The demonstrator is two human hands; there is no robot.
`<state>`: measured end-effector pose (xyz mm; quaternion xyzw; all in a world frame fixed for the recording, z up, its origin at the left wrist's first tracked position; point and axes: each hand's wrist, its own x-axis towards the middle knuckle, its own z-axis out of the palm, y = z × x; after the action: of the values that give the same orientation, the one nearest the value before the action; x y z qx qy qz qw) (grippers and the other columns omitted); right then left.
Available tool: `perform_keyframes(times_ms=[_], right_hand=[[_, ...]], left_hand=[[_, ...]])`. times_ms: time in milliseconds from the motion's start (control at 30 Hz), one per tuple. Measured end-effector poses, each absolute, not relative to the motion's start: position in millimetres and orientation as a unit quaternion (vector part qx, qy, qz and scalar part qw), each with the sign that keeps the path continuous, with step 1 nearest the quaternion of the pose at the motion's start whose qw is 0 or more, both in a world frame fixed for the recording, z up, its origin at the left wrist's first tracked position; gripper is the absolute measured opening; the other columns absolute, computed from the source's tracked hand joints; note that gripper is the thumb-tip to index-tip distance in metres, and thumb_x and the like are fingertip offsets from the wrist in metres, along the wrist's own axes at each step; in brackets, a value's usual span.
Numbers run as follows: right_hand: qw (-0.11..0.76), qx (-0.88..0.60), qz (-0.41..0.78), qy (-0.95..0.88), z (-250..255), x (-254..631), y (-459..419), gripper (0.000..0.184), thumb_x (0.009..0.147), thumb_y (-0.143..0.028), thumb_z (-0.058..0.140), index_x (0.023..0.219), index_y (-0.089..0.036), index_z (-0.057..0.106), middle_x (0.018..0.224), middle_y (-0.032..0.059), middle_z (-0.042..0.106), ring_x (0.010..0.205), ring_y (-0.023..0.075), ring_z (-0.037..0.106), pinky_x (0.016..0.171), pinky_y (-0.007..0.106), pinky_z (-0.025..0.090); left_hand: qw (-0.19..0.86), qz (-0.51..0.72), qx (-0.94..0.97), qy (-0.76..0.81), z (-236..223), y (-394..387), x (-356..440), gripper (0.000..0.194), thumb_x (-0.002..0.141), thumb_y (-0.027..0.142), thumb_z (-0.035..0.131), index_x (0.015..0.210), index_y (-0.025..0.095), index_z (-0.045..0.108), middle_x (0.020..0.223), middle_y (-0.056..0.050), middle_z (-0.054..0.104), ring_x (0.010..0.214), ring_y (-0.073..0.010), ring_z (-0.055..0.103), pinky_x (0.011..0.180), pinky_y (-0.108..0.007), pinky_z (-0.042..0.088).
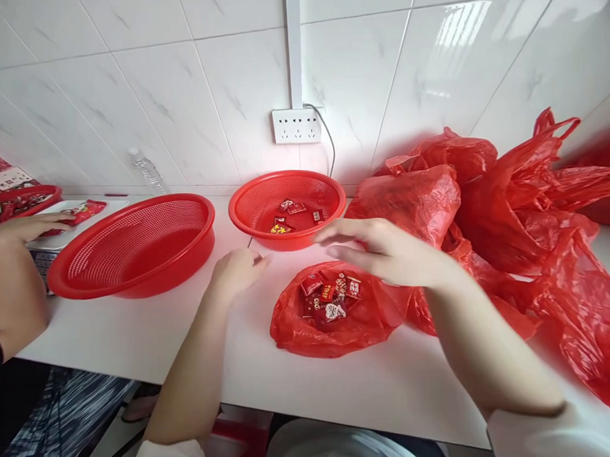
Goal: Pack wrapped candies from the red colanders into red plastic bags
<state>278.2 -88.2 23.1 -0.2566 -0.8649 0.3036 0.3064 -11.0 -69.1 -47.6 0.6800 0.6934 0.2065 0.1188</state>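
Observation:
My right hand (380,249) hovers over the back edge of an opened red plastic bag (329,344), its fingers stretched out with nothing visible between them. Several small red wrapped packets (332,297) lie inside that bag. To the left, my left hand (240,269) is over the white table, fingers curled in; anything it may hold is hidden. Behind both hands stands a round red plastic basket (249,224), with several small packets (295,207) on its bottom.
A larger red basket (171,276) stands to the left. Beyond it, a co-worker's hand (32,228) rests by a red packet (87,211) on a white tray. Several full red bags (404,198) crowd the right side. A power strip (296,126) is on the tiled wall.

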Motion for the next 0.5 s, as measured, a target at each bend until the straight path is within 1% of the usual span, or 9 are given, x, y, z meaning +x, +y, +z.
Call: perform_keyframes(times_ms=[67, 100, 167, 233, 300, 333, 400, 433, 500], right_hand=[[0.257, -0.379, 0.217, -0.862, 15.9, 317.2, -96.3, 0.03, 0.094, -0.035, 0.05, 0.121, -0.027, 0.06, 0.12, 0.0046, 0.066, 0.106, 0.0216, 0.065, 0.089, 0.037, 0.053], [0.225, -0.446, 0.171, -0.849, 7.1, 331.7, -98.3, 0.035, 0.094, -0.04, 0.049, 0.125, -0.026, 0.058, 0.12, 0.0066, 0.066, 0.104, 0.0241, 0.066, 0.086, 0.039, 0.054], [0.138, -0.553, 0.109, -0.814, -16.6, 351.7, -98.5, 0.044, 0.093, -0.048, 0.046, 0.13, -0.024, 0.053, 0.118, 0.0112, 0.067, 0.1, 0.0292, 0.067, 0.076, 0.042, 0.055], [0.056, -0.602, 0.093, -0.791, -40.7, 362.8, -94.5, 0.048, 0.092, -0.048, 0.047, 0.13, -0.02, 0.053, 0.111, 0.0141, 0.069, 0.095, 0.0316, 0.069, 0.068, 0.041, 0.054], [0.013, -0.611, 0.095, -0.786, -55.6, 368.5, -88.3, 0.041, 0.09, -0.037, 0.049, 0.127, -0.02, 0.055, 0.103, 0.013, 0.071, 0.088, 0.03, 0.07, 0.065, 0.038, 0.052], [0.015, -0.61, 0.095, -0.786, -57.6, 370.1, -85.1, 0.037, 0.088, -0.031, 0.05, 0.124, -0.021, 0.057, 0.099, 0.0111, 0.071, 0.085, 0.0282, 0.07, 0.064, 0.037, 0.051], [0.068, -0.612, 0.093, -0.782, -49.5, 371.3, -80.0, 0.03, 0.086, -0.024, 0.049, 0.112, -0.024, 0.063, 0.089, 0.0061, 0.072, 0.076, 0.0238, 0.068, 0.062, 0.034, 0.049], [0.118, -0.61, 0.095, -0.777, -40.3, 371.0, -78.4, 0.025, 0.085, -0.024, 0.05, 0.105, -0.025, 0.065, 0.085, 0.0039, 0.071, 0.073, 0.0217, 0.067, 0.062, 0.033, 0.049], [0.251, -0.595, 0.104, -0.757, -15.9, 368.8, -77.1, 0.015, 0.083, -0.029, 0.055, 0.092, -0.025, 0.067, 0.079, 0.0016, 0.069, 0.069, 0.0188, 0.064, 0.062, 0.032, 0.048]], left_hand=[[0.16, 0.063, 0.728, 0.664, -36.0, -87.2, -8.2, 0.035, 0.069, 0.057, 0.067, 0.059, 0.024, 0.067, 0.06, -0.005, 0.065, 0.06, -0.0258, 0.061, 0.056, -0.031, 0.037], [0.198, 0.003, 0.743, 0.639, -31.9, -96.3, -6.1, 0.037, 0.069, 0.059, 0.066, 0.058, 0.024, 0.067, 0.058, -0.004, 0.063, 0.057, -0.0238, 0.06, 0.054, -0.03, 0.036], [0.276, -0.073, 0.76, 0.584, -28.1, -111.2, -1.7, 0.037, 0.069, 0.06, 0.066, 0.058, 0.025, 0.069, 0.057, -0.003, 0.063, 0.054, -0.0211, 0.059, 0.051, -0.029, 0.035], [0.361, -0.098, 0.762, 0.528, -28.2, -119.9, 1.7, 0.03, 0.071, 0.054, 0.066, 0.065, 0.025, 0.072, 0.064, -0.001, 0.067, 0.061, -0.0203, 0.062, 0.054, -0.027, 0.039], [0.425, -0.061, 0.756, 0.494, -27.9, -122.4, 2.9, 0.023, 0.075, 0.046, 0.064, 0.077, 0.025, 0.073, 0.078, -0.001, 0.071, 0.072, -0.0205, 0.065, 0.062, -0.026, 0.044], [0.438, -0.02, 0.75, 0.496, -26.2, -122.0, 2.5, 0.023, 0.076, 0.043, 0.062, 0.082, 0.024, 0.073, 0.082, -0.001, 0.072, 0.076, -0.0205, 0.065, 0.066, -0.027, 0.046], [0.426, 0.094, 0.725, 0.533, -18.0, -118.4, 0.3, 0.022, 0.079, 0.041, 0.06, 0.088, 0.023, 0.071, 0.087, -0.001, 0.071, 0.08, -0.0205, 0.064, 0.069, -0.028, 0.047], [0.41, 0.165, 0.706, 0.554, -11.3, -115.4, -0.9, 0.021, 0.08, 0.039, 0.06, 0.088, 0.023, 0.07, 0.088, -0.001, 0.07, 0.08, -0.0202, 0.063, 0.069, -0.029, 0.047], [0.377, 0.326, 0.66, 0.562, 6.6, -107.2, -1.7, 0.014, 0.081, 0.032, 0.06, 0.086, 0.022, 0.067, 0.088, -0.001, 0.068, 0.083, -0.0194, 0.062, 0.071, -0.029, 0.048]])
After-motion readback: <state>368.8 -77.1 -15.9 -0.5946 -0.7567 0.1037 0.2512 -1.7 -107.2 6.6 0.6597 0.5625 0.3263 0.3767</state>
